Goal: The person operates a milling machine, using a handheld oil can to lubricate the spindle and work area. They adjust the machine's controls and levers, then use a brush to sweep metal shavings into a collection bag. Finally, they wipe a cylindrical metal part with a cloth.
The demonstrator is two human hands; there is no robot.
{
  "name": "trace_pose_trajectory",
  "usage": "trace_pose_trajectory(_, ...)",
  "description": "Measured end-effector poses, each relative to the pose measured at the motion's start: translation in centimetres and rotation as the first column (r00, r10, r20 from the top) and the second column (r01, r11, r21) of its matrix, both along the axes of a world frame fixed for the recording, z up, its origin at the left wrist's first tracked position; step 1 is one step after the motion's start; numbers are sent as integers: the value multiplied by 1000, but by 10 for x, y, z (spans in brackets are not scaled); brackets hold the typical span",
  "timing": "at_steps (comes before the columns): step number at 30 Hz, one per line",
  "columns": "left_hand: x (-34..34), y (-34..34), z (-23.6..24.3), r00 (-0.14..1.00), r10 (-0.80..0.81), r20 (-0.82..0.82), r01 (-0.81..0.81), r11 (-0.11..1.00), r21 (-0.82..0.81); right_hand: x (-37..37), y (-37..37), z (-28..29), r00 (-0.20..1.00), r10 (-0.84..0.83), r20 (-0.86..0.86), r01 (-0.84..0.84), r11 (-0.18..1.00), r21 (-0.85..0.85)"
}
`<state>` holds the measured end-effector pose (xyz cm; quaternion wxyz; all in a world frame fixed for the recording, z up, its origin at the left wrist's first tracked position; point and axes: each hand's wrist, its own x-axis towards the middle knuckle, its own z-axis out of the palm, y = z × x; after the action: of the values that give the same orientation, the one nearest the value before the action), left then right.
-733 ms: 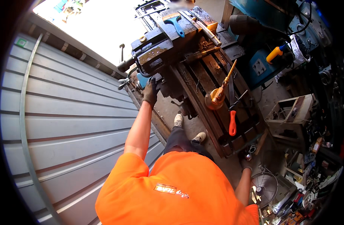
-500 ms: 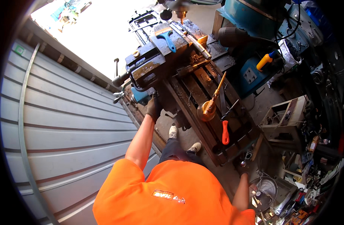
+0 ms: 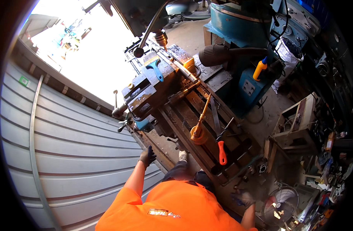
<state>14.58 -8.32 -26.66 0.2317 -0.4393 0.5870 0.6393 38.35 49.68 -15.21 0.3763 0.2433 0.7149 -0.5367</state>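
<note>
We are holding our gloved left hand (image 3: 147, 157) in the air, well off the left edge of the machine table (image 3: 204, 161), with its thumb standing apart from the fingers and nothing gripped. The table is stretching away ahead of our right hand (image 3: 243, 198), which is hovering just off its near end; that hand is blurring in shadow, so we cannot tell how its fingers are sitting. Toward the table's left edge an oil can (image 3: 198, 135) is resting; nearer the near end a red-handled screwdriver (image 3: 222, 154) is lying. Toward the far end, a vise (image 3: 145, 94) is carrying a blue-handled brush (image 3: 157, 72).
</note>
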Motion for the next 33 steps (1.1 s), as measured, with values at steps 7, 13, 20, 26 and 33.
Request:
trace_pose_trajectory(7, 7, 8, -2, 911, -328, 249, 366, 922, -125, -127, 40, 28, 960, 156, 231, -278, 596, 753)
trace_pose_trajectory(13, -6, 9, -12, 870, -479, 115, 493, 853, -174, 19, -13, -11, 955, 122, -269, 20, 883, 469)
trace_pose_trajectory(20, -7, 35, 2, 607, -766, 209, 783, 534, -318, -82, 49, 16, 993, 83, -89, 23, 590, 807)
trace_pose_trajectory(26, -11, 35, 9, 586, -780, 220, 803, 523, -285, -9, 32, -121, 902, 131, -411, 236, 647, 725)
trace_pose_trajectory(33, 0, 26, 10, 569, -775, 276, 821, 517, -241, -10, 40, -23, 968, 228, 102, -193, 428, 883)
